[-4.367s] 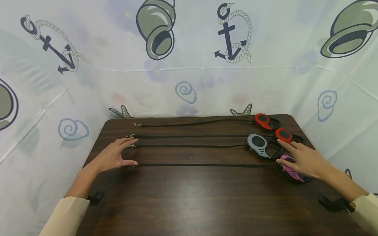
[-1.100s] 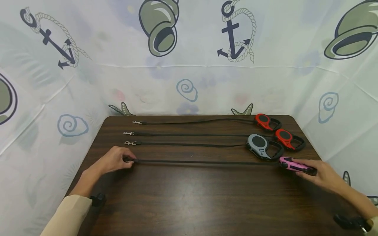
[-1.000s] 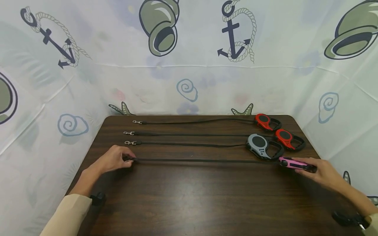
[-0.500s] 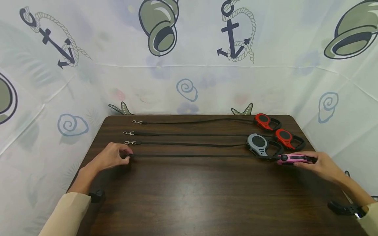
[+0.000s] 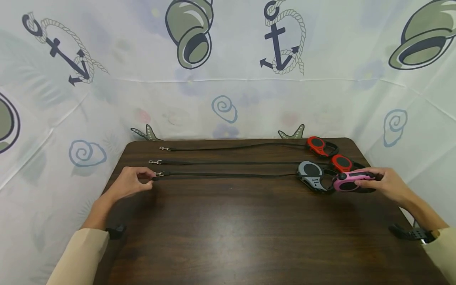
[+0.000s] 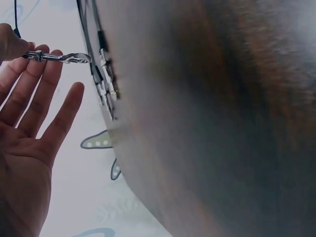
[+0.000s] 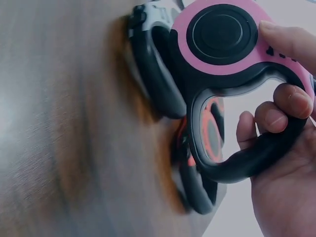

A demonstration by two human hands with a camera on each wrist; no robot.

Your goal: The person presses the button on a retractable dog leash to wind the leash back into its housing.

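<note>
The pink retractable leash point(image 5: 344, 183) is at the right side of the gray retractable leash point(image 5: 309, 171), seemingly raised from the table point(image 5: 231, 233). The right hand's point(image 5: 393, 185) fingers curl through its black loop handle point(image 7: 234, 168), thumb against the casing. Beyond the gray leash's left end, the left hand point(image 5: 131, 183) pinches a metal snap hook point(image 6: 74, 58). The casing is probably rigid, smooth and fairly light, the loop its surest hold; the line should be limp, so best steadied at the hook. Small dark marks show on the casing; no brand is legible.
</note>
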